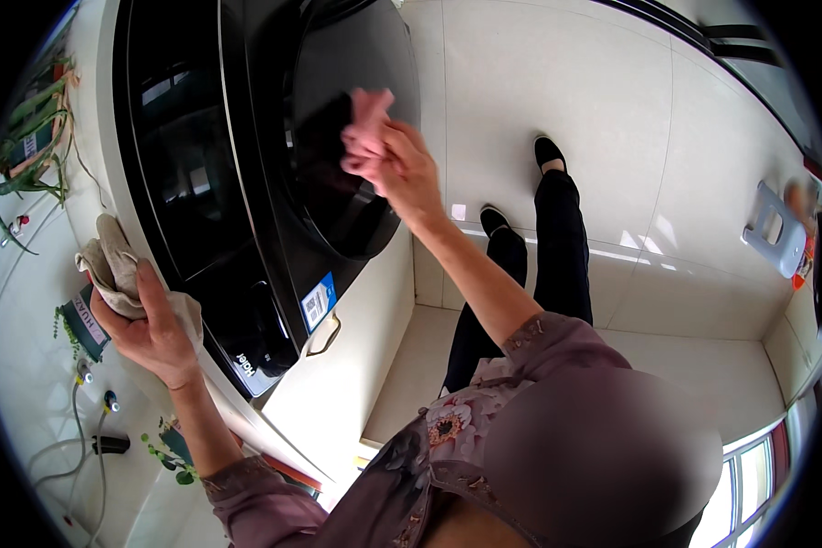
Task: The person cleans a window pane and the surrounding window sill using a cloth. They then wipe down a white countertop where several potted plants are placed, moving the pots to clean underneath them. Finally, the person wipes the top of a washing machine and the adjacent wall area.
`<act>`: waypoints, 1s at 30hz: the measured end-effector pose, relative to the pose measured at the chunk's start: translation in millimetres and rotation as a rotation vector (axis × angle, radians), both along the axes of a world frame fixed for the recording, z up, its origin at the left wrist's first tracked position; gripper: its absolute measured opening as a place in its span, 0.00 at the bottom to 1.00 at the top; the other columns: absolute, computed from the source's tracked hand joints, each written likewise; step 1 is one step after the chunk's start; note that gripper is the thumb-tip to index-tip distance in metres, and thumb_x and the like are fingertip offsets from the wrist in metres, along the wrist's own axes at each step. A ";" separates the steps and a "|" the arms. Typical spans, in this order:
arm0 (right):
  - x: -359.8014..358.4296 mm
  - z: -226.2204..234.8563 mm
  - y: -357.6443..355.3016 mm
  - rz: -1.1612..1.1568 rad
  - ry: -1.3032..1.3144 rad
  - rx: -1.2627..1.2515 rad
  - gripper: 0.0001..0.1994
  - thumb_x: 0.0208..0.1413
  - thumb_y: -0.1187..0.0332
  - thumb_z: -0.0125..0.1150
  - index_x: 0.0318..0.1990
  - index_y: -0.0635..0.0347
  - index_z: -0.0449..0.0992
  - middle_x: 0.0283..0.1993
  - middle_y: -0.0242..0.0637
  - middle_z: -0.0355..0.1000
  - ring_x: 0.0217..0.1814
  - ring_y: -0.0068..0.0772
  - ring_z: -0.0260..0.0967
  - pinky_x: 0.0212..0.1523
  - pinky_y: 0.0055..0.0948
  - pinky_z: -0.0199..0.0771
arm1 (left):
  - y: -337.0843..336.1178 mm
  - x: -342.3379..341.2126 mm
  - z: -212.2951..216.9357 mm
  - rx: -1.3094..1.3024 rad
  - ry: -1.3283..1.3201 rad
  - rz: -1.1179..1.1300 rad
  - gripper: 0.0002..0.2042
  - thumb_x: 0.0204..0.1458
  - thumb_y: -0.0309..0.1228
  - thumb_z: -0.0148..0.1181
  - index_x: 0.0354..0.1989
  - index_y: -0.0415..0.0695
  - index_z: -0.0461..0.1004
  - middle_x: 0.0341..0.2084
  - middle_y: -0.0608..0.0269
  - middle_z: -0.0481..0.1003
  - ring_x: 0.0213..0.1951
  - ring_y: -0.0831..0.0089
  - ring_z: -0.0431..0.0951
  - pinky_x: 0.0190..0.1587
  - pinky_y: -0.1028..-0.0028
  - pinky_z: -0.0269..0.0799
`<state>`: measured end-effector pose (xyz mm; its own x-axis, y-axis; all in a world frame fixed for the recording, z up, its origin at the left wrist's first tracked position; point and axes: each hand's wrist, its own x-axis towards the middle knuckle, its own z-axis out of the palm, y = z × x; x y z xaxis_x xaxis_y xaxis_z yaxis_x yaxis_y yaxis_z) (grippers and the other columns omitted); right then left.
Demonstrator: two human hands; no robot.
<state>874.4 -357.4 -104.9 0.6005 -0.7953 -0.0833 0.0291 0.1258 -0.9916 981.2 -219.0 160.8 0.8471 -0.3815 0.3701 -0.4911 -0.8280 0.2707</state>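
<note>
A crumpled pink cloth (371,123) is bunched in my right hand (409,178), whose fingers are closed round it. That hand is over the round dark glass door (333,82) of a black front-loading washing machine (269,164); I cannot tell whether the cloth touches the glass. My left hand (151,329) grips a folded beige cloth (114,260), the thumb on top of it. It is to the left of the machine's glossy control panel (178,146), near the pale edge that frames the machine. Part of the beige cloth hangs below the palm.
Potted plants (32,146) and a dark green planter (84,321) line the left side, near wall taps with a grey hose (75,420). A white cabinet door (338,393) adjoins the machine. On the tiled floor (594,110), a light blue stool (776,233) stands at the right.
</note>
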 end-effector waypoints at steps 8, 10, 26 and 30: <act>-30.2 21.1 88.1 0.096 -0.155 0.124 0.14 0.46 0.81 0.55 0.41 0.56 0.73 0.49 0.40 0.60 0.49 0.45 0.62 0.48 0.35 0.67 | -4.2 -1.2 -1.8 0.018 -0.030 0.021 0.17 0.55 0.33 0.61 0.47 0.35 0.68 0.33 0.61 0.75 0.31 0.79 0.71 0.35 0.80 0.69; -54.2 -9.5 124.7 0.196 -0.153 0.545 0.10 0.51 0.81 0.53 0.38 0.57 0.72 0.47 0.38 0.61 0.47 0.36 0.63 0.44 0.29 0.68 | -3.2 -0.7 -1.6 0.032 -0.036 0.022 0.16 0.56 0.34 0.61 0.45 0.35 0.68 0.34 0.60 0.75 0.31 0.78 0.71 0.35 0.79 0.70; -63.5 40.9 90.8 0.213 0.058 0.038 0.29 0.49 0.76 0.59 0.62 0.54 0.62 0.63 0.46 0.56 0.65 0.53 0.56 0.60 0.38 0.65 | 17.0 9.3 -4.5 -0.097 0.082 -0.008 0.18 0.57 0.28 0.58 0.54 0.34 0.64 0.41 0.59 0.74 0.37 0.79 0.73 0.39 0.82 0.70; -63.7 -30.8 137.4 0.071 0.191 0.190 0.21 0.55 0.77 0.54 0.57 0.59 0.66 0.57 0.43 0.59 0.57 0.44 0.61 0.54 0.31 0.66 | 18.3 8.3 -2.6 -0.092 0.090 0.001 0.18 0.58 0.28 0.57 0.54 0.34 0.63 0.43 0.58 0.72 0.40 0.78 0.72 0.42 0.82 0.68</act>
